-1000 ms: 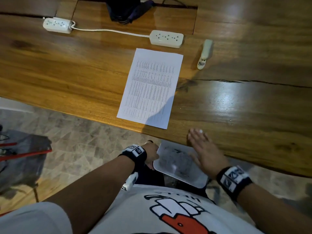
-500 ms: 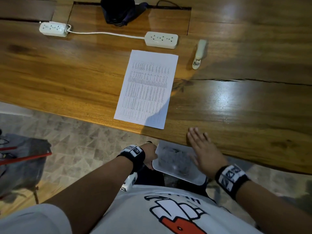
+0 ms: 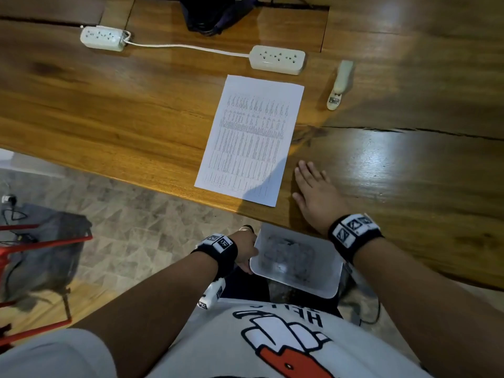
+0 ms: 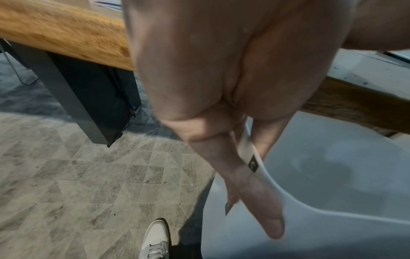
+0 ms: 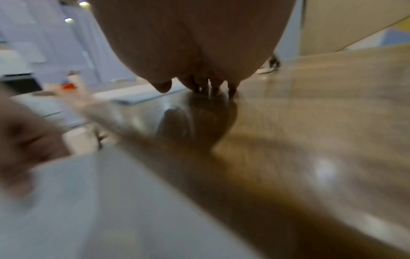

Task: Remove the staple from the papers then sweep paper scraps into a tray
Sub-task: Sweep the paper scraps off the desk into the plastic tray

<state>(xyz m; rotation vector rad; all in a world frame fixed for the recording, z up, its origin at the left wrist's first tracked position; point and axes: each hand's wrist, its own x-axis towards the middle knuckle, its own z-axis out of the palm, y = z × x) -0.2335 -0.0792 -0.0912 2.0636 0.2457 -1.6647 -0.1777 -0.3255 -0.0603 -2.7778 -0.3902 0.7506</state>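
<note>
The white printed papers (image 3: 249,140) lie on the wooden table (image 3: 122,118), their near edge at the table's rim. My left hand (image 3: 245,246) holds a white plastic tray (image 3: 324,285) just below the table edge, thumb and fingers (image 4: 261,201) pinching its left rim (image 4: 246,149). The tray's bottom looks mottled grey; I cannot make out single scraps. My right hand (image 3: 313,192) lies flat on the table right of the papers' near corner, fingers (image 5: 210,87) straight and together. No staple is visible.
A cream stapler-like tool (image 3: 339,84) lies right of the papers. Two linked white power strips (image 3: 276,60) (image 3: 102,38) and a dark bag (image 3: 210,12) sit behind them. A red-framed chair (image 3: 41,255) stands on the tiled floor at left.
My right hand has slid forward from the table's edge above the tray onto the tabletop beside the papers. The left hand keeps the tray under the edge.
</note>
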